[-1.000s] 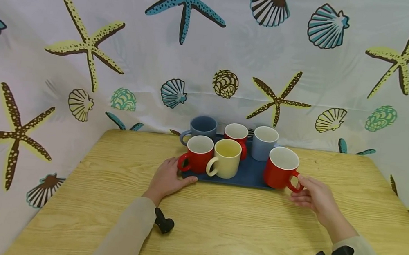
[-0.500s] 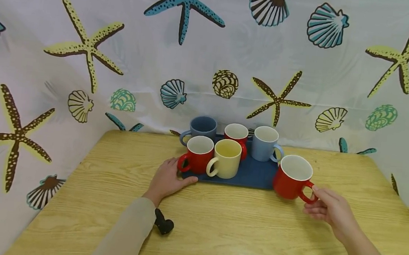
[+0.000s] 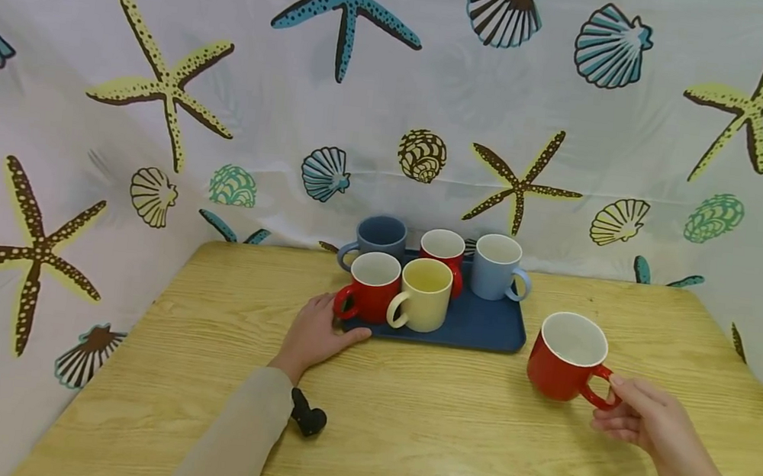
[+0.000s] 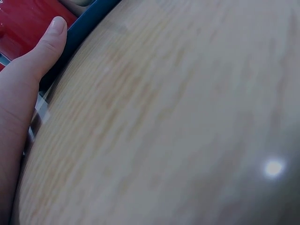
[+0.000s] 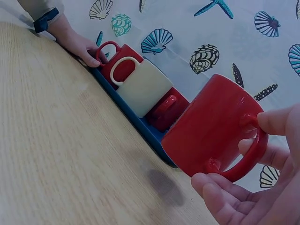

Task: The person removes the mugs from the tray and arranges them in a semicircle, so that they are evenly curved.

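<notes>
My right hand pinches the handle of a red mug with a white inside. This mug is held tilted, off the table to the right of the blue tray, with its shadow below in the right wrist view. At the tray's front left corner, my left hand holds the edge, its thumb along the front rim. Beside that hand, another red mug stands on the tray next to a cream mug. Behind them are a dark blue mug, a smaller-looking red mug and a light blue mug.
The tray sits toward the back of a wooden table. A white cloth printed with starfish and shells hangs close behind it and along both sides. The tray's front right part has bare surface.
My right hand has carried the red mug from the tray's front right corner rightward and toward me, away from the tray. My left hand and the other mugs stay put.
</notes>
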Motion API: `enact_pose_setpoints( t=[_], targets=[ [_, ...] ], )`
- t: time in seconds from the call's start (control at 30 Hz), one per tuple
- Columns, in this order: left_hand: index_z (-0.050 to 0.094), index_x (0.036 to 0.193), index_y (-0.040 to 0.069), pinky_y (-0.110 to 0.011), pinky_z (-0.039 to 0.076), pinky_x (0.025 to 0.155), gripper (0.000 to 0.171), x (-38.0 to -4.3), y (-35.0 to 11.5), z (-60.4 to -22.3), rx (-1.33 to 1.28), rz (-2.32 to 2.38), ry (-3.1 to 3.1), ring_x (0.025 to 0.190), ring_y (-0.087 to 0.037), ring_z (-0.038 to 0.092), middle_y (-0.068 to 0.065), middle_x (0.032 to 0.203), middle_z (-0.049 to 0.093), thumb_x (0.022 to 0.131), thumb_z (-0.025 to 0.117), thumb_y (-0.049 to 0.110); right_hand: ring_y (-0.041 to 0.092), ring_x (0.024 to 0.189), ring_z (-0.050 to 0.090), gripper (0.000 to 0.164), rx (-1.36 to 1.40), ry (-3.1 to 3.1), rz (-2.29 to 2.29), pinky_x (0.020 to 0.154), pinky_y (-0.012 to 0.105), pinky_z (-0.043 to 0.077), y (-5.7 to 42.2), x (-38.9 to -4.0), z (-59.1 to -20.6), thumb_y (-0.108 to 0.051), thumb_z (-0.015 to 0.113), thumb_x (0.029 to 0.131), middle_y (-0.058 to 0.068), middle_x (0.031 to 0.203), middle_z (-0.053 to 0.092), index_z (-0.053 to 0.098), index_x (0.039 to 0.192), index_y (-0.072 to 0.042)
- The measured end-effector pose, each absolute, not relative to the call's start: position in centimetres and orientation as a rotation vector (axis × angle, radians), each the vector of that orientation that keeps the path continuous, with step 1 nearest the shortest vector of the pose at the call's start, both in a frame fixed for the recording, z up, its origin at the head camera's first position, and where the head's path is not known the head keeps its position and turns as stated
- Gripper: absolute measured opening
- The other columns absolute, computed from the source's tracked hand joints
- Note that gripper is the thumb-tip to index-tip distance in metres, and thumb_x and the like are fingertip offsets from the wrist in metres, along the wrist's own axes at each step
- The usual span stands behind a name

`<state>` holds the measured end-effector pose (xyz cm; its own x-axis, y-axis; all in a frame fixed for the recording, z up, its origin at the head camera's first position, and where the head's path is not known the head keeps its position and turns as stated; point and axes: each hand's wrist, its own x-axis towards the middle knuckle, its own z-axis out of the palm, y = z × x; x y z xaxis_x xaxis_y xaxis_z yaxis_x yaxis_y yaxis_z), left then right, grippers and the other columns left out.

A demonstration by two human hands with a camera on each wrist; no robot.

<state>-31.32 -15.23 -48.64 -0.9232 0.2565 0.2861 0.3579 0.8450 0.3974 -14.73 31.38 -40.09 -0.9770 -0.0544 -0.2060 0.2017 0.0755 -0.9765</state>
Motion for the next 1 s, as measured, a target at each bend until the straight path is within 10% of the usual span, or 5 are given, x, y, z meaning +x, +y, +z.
enact_pose_setpoints(
  t=[1.0],
  targets=[
    [0.043, 0.137, 0.01, -0.051, 0.03, 0.103, 0.099, -31.2, -15.1, -48.5, -0.414, -0.668, -2.851, 0.124, -0.034, 0.04, -0.015, 0.131, 0.051, 0.07, 0.048, 0.081, 0.023, 0.082, 0.067, 0.03, 0.112, 2.008, -1.916, 0.073, 0.036, 0.054, 33.3, -9.0, -41.9, -0.026, 0.04, 0.101, 0.01, 0.086, 0.068, 0.061, 0.087, -0.009]
  ],
)
